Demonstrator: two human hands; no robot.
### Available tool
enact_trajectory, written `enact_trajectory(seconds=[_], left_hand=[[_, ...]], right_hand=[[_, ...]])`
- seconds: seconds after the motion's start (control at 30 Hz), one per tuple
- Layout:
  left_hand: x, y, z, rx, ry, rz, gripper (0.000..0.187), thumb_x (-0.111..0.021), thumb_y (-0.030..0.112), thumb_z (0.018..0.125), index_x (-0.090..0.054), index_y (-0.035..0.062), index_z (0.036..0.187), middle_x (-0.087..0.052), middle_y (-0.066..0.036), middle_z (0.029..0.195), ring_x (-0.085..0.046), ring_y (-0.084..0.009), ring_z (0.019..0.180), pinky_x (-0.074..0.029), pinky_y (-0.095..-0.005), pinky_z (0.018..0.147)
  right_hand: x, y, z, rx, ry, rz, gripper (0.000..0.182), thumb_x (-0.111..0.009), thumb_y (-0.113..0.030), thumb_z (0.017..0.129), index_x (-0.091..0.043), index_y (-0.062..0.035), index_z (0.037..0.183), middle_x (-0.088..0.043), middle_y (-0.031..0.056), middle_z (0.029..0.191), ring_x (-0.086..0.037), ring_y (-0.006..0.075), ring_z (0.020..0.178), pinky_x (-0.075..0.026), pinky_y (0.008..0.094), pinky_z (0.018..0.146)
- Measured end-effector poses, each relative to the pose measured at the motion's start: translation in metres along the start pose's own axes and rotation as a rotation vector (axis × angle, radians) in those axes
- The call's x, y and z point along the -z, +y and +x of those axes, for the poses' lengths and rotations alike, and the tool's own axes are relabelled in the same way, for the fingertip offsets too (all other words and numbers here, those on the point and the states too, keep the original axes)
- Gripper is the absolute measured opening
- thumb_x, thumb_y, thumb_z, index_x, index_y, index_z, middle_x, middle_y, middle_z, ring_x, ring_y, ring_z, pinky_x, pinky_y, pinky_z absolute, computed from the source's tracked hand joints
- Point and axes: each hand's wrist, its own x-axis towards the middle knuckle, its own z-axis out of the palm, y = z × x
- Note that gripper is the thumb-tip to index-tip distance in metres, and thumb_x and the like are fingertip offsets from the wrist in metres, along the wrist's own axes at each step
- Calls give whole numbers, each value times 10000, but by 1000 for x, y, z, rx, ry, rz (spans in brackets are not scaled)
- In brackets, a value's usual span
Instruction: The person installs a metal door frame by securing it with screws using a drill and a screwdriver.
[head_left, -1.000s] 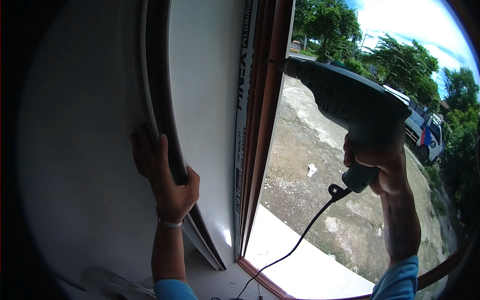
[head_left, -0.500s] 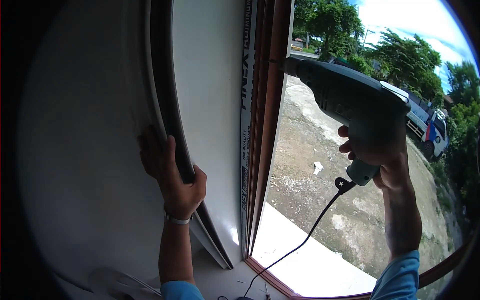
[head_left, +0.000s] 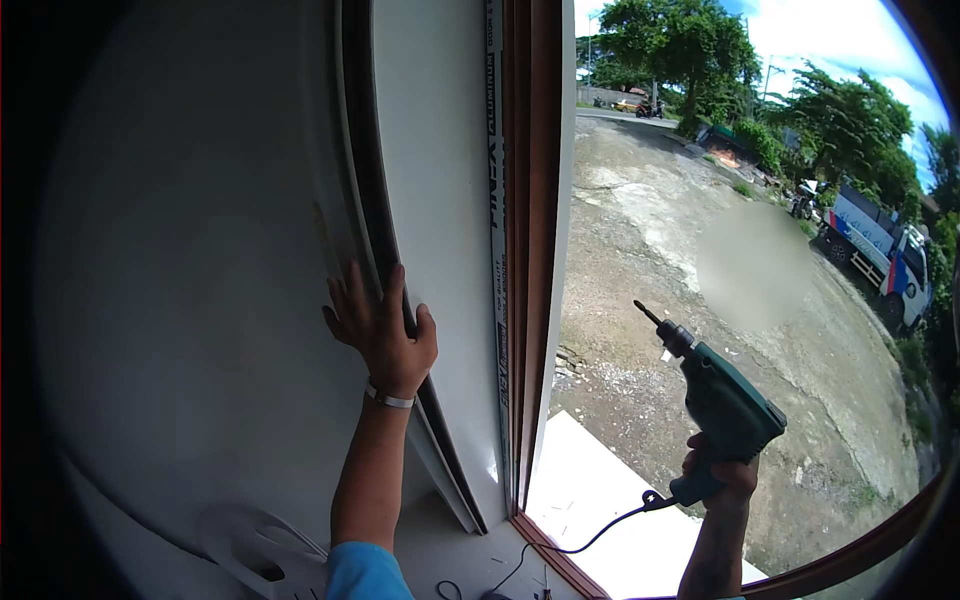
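My left hand [head_left: 390, 345] lies with fingers spread against the dark edge strip of a tall pale panel [head_left: 370, 150]. It presses on the panel rather than wrapping round it. In my right hand [head_left: 735, 475] is a green corded power drill [head_left: 725, 405], fingers wrapped round its handle. The drill's bit [head_left: 647, 312] points up and left and touches nothing. A black cord [head_left: 590, 548] runs from the handle down to the floor. Left of the drill stands a brown door frame [head_left: 530, 250], with printed protective tape [head_left: 497, 200] along its inner side.
Beyond the doorway lies rough concrete ground [head_left: 620, 250], with a parked truck [head_left: 880, 250] at the right. Inside, a whitish object [head_left: 260, 550] stands at lower left, partly in shadow. Small tools or scraps [head_left: 545, 590] lie on the floor by the sill.
The drill has moved down and away from the door frame, where its tip was at the frame's upper part. My left hand is still on the panel; the view has shifted slightly.
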Motion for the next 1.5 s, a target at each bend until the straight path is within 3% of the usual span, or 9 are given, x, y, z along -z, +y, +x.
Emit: enact_trajectory(seconds=[0.1,0.23,0.47,1.0,1.07,1.17,1.27,1.37,1.5], left_hand=[[5,56,18,-210,126,-102,469,-690,235,760,-591,177,1215,-511,-169,1331,-344,-323,1349,-136,-558,1091],[-23,99,61,108,-280,-170,447,-690,256,771,-586,135,1189,-659,-63,996,-612,-194,961,-323,-441,857],[-28,99,74,89,-486,12,667,-682,224,739,-428,49,1330,-675,-120,988,-657,-259,859,-376,-424,744],[-60,99,68,186,-445,-8,597,-661,134,672,-552,103,1259,-678,-97,959,-644,-245,884,-360,-434,770],[-76,95,58,134,-245,60,574,-661,140,674,-565,104,1239,-681,-83,880,-651,-249,836,-365,-445,762],[-55,97,68,129,-499,-1,605,-669,175,670,-549,87,1257,-682,-118,911,-657,-285,866,-385,-475,802],[-58,102,48,146,-414,8,615,-689,211,686,-526,61,1260,-663,-131,950,-648,-280,884,-422,-478,767],[-15,124,-26,620,-312,-599,555,-733,266,725,-540,13,1179,-598,-114,923,-597,-241,870,-473,-407,758],[104,170,-226,1542,-1292,-1203,587,-619,508,879,-472,68,1239,-607,-61,1022,-586,-154,947,-451,-321,831]], right_hand=[[25,22,-40,-125,46,-54,754,-633,-99,487,-485,103,1198,-659,204,831,-668,269,584,-582,356,505],[48,28,-87,-200,70,-87,683,-630,-72,490,-530,124,1137,-663,191,802,-671,258,582,-585,358,522],[67,16,-126,-240,183,-21,683,-641,-28,475,-528,132,1129,-663,199,829,-679,272,608,-586,365,546],[61,0,-150,-134,267,-152,738,-643,-47,473,-504,104,1181,-656,189,862,-670,267,629,-580,370,530],[60,-1,-152,-184,301,-82,785,-686,-1,454,-502,95,1211,-665,200,886,-686,273,664,-585,354,575],[69,5,-156,-183,279,-195,796,-652,-51,449,-487,99,1213,-658,202,903,-677,277,665,-585,374,567],[76,16,-166,-235,285,-145,775,-664,-39,460,-496,101,1204,-662,210,928,-683,275,688,-588,372,590],[85,40,-180,-375,215,-115,863,-691,35,487,-413,67,1303,-652,206,985,-688,281,775,-589,381,670],[91,103,-203,8,-154,-682,872,-751,-39,624,-341,-22,1394,-636,189,1032,-669,280,873,-563,360,728]])
